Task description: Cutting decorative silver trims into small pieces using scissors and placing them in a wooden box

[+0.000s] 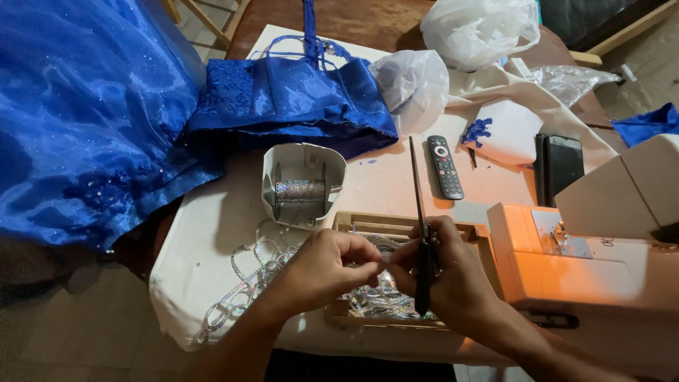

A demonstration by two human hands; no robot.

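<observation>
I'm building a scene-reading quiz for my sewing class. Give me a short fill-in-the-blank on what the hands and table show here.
1. The right hand holds a pair of ____ with the blades pointing away from the person.
2. The left hand pinches a strip of shiny ____ trim.
3. The remote control lies just below a ____ plastic bag.
4. The dress is ____.

Missing words: scissors; sequin; white; blue

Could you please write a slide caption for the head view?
Both hands, left hand and right hand with scissors, pinch sequin trim beside a sewing machine.
</observation>
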